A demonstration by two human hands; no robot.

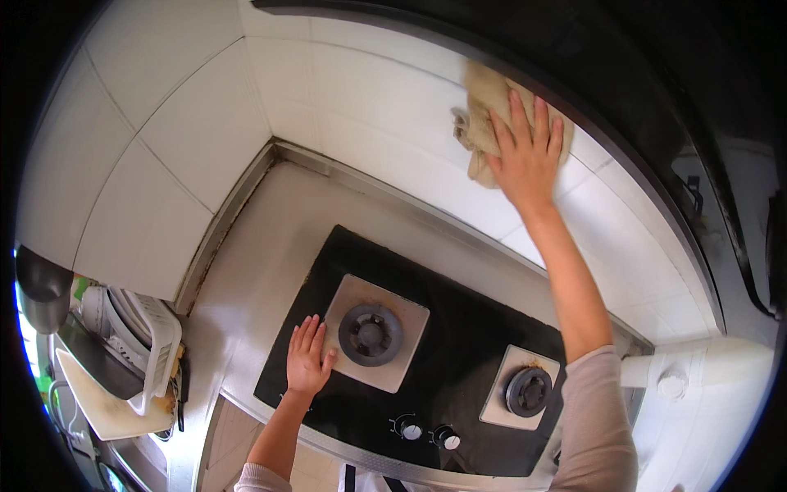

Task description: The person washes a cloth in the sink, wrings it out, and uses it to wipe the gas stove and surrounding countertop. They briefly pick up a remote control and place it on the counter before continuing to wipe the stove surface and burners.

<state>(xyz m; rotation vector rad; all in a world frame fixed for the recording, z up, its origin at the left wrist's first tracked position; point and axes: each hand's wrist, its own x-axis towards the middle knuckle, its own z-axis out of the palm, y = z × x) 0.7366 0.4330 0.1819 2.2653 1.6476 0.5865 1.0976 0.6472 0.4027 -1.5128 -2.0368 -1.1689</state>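
Note:
My right hand (529, 150) lies spread over a beige cloth (486, 135), pressing it to the white tiled wall (381, 129) just beneath the black edge of a range hood (615, 123). Part of the cloth bunches out to the left of the fingers. Lower down, my left hand (308, 357) rests flat on the black gas cooktop (455, 350), at the left side of the square metal plate around the left burner (371, 335). Nothing is held in it. A smaller right burner (529, 392) and two control knobs (411, 429) are also on the cooktop.
At the left, a white dish rack (163, 344) holds several dishes, with a cutting board (104, 400) beside it. A metal ledge (369, 184) runs along the foot of the wall. A white pipe (673, 372) stands at the right.

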